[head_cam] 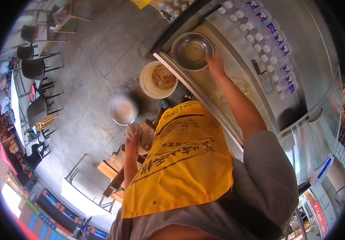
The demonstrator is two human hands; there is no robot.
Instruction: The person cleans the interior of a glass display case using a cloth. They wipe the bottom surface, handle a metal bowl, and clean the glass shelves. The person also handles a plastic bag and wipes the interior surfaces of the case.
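Observation:
My right hand (216, 64) grips the rim of a round stainless-steel bowl (178, 52). A little cloudy yellowish liquid appears to lie in its bottom. The bowl is over a shallow wet counter well (220, 90), behind a pale metal edge strip (201, 96); whether it rests there I cannot tell. Down by my yellow apron (187, 162), my left hand (132, 145) holds a bunched beige cloth (139, 136). Between the hands, a white plastic bucket (144, 81) stands on the floor with food scraps in it.
A crinkle-cut knife (265, 79) lies on the steel counter beside several capped plastic bottles (262, 45). A motion-blurred pale round container (123, 108) is left of the bucket. Wooden furniture (113, 168) stands near my left arm. Chairs (34, 69) line the far side.

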